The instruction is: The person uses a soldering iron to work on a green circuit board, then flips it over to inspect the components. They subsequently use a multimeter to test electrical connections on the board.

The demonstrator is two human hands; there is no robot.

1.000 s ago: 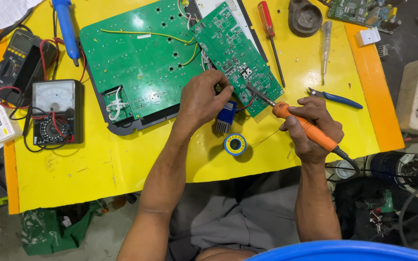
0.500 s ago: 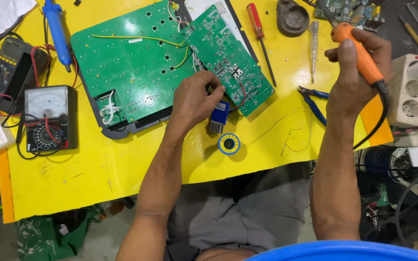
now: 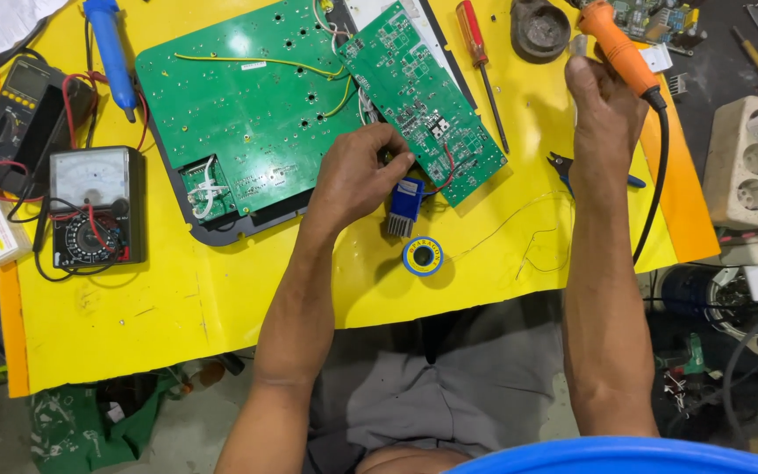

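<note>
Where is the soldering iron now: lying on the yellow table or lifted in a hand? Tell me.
Lifted. The right hand grips the orange soldering iron near the table's far edge; its tip is cut off by the frame.

I see through one head-worn camera only, looking steeply down at the yellow surface [image 3: 221,298], close, lap toward six o'clock.

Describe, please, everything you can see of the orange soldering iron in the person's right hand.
The soldering iron has a bright orange handle, plastic by its look, with a black cable leaving its lower end and curving down past the yellow table's right edge. The right hand grips it from below near the cable end, holding it raised and slanted, front end toward the upper left. Its tip runs out of the picture at the top, so that part cannot be seen.
</note>
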